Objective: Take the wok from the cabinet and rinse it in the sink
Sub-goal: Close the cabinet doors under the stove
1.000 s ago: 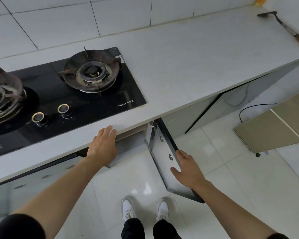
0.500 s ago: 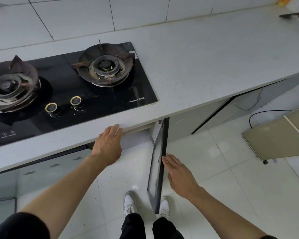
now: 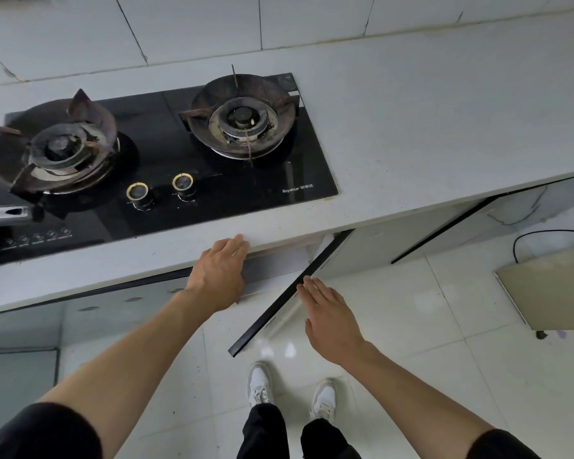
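Note:
No wok and no sink are in view. A cabinet door (image 3: 289, 294) with a black edge stands partly swung out below the white counter (image 3: 428, 134). My right hand (image 3: 328, 318) lies flat with fingers apart, fingertips touching the door's outer face near its top edge. My left hand (image 3: 221, 271) hangs at the counter's front edge, fingers loosely extended over the cabinet opening, holding nothing. The cabinet's inside is hidden by the counter.
A black glass two-burner gas hob (image 3: 159, 160) sits in the counter. A black and silver handle (image 3: 5, 215) pokes in at the left edge. A beige board (image 3: 550, 289) and a black cable (image 3: 544, 233) lie on the tiled floor at right. My white shoes (image 3: 292, 389) stand below.
The cabinet door has swung from wide open toward the cabinet, with my right hand pressing on it. The view has shifted left, so more of the hob shows. My left hand stays at the counter edge.

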